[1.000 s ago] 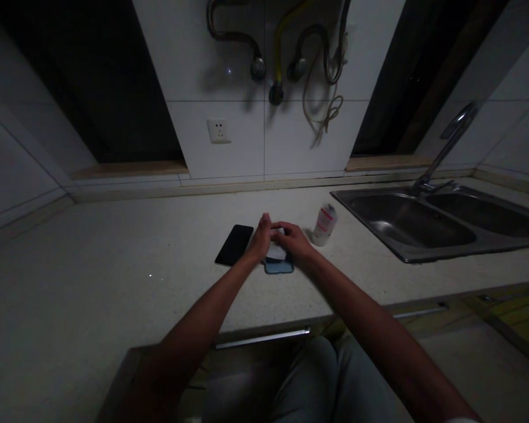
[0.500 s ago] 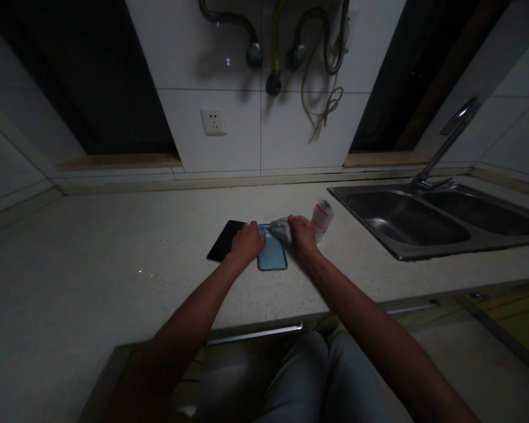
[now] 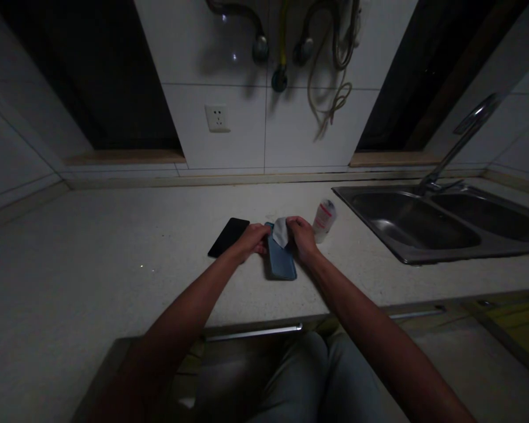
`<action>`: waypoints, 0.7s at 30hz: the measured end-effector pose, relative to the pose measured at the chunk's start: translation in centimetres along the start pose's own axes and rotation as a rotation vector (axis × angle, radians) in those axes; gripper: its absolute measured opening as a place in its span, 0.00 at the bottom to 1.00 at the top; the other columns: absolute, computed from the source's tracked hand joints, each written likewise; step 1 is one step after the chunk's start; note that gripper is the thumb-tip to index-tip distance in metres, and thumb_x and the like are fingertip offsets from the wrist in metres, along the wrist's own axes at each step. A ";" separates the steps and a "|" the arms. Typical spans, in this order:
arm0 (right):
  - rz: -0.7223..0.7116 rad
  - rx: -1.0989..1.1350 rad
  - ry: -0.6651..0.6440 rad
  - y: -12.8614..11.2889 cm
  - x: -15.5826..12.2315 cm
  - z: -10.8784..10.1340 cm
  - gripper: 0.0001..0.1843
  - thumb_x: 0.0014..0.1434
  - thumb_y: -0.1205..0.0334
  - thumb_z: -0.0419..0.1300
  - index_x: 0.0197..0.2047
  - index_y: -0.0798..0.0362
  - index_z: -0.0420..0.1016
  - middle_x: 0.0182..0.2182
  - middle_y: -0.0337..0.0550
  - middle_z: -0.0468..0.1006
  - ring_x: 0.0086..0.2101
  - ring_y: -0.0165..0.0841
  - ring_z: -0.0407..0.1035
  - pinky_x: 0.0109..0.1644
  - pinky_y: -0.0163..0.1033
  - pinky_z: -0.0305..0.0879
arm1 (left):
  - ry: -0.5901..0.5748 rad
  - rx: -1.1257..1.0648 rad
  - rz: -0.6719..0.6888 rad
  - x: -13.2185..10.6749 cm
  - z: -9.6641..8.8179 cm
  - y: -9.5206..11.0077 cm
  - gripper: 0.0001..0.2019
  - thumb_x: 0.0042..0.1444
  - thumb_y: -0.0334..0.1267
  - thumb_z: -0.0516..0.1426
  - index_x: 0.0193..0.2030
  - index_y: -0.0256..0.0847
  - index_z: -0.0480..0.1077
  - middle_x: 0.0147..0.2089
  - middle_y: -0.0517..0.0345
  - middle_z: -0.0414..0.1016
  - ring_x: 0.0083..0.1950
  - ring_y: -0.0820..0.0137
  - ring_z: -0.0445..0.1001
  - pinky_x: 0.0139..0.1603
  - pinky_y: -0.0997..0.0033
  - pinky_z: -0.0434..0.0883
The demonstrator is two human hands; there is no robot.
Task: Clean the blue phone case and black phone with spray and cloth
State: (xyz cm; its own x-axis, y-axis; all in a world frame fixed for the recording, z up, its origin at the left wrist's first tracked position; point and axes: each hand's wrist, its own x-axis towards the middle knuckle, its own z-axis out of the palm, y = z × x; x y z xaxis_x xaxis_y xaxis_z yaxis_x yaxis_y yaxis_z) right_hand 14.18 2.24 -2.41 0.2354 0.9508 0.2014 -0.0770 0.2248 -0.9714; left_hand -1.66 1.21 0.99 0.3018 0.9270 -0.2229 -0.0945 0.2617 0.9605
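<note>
the left hand (image 3: 252,238) has its fingers closed on the upper left edge of the blue, thin, round-cornered phone case (image 3: 282,265), which lies between both hands. the right hand (image 3: 304,236) is clamped on a soft, creased grey cloth (image 3: 281,231) over the case's far end. just left of the left hand lies a flat, black, smooth rectangular phone (image 3: 230,236); just beyond the right hand stands a whitish, rounded plastic bottle with red markings (image 3: 325,217). beneath them spreads a pale, speckled table (image 3: 171,247).
</note>
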 end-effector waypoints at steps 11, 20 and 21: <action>-0.011 0.184 -0.124 -2.0 -0.8 0.8 0.19 0.48 0.43 0.66 0.31 0.48 0.69 0.24 0.35 0.70 0.25 0.32 0.64 0.29 0.38 0.63 | 0.034 -0.399 -0.105 -0.3 1.2 0.5 0.13 0.54 0.46 0.53 0.27 0.40 0.69 0.20 0.57 0.69 0.23 0.67 0.71 0.29 0.69 0.71; -0.253 -0.056 0.231 -2.1 -1.0 -0.2 0.18 0.61 0.43 0.55 0.38 0.50 0.69 0.30 0.40 0.71 0.31 0.34 0.67 0.36 0.40 0.67 | -0.081 -0.608 -0.189 -0.9 2.0 0.4 0.27 0.63 0.58 0.46 0.37 0.37 0.74 0.28 0.47 0.78 0.31 0.60 0.79 0.34 0.60 0.76; -0.343 -0.151 0.266 -2.2 -1.0 -0.4 0.19 0.64 0.43 0.51 0.40 0.51 0.70 0.33 0.42 0.72 0.35 0.36 0.68 0.39 0.42 0.67 | -0.084 -0.622 -0.196 -0.9 2.0 0.3 0.28 0.64 0.59 0.45 0.38 0.36 0.74 0.29 0.46 0.78 0.32 0.59 0.79 0.34 0.59 0.76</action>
State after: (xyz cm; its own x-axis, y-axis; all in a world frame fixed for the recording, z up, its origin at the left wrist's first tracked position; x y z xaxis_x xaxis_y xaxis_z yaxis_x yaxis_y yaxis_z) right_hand 14.54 0.67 -0.52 0.4648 0.7348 0.4940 0.1859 0.4645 -0.8658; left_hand -0.05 -0.04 1.81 0.4401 0.8289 -0.3454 -0.5538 0.5533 0.6222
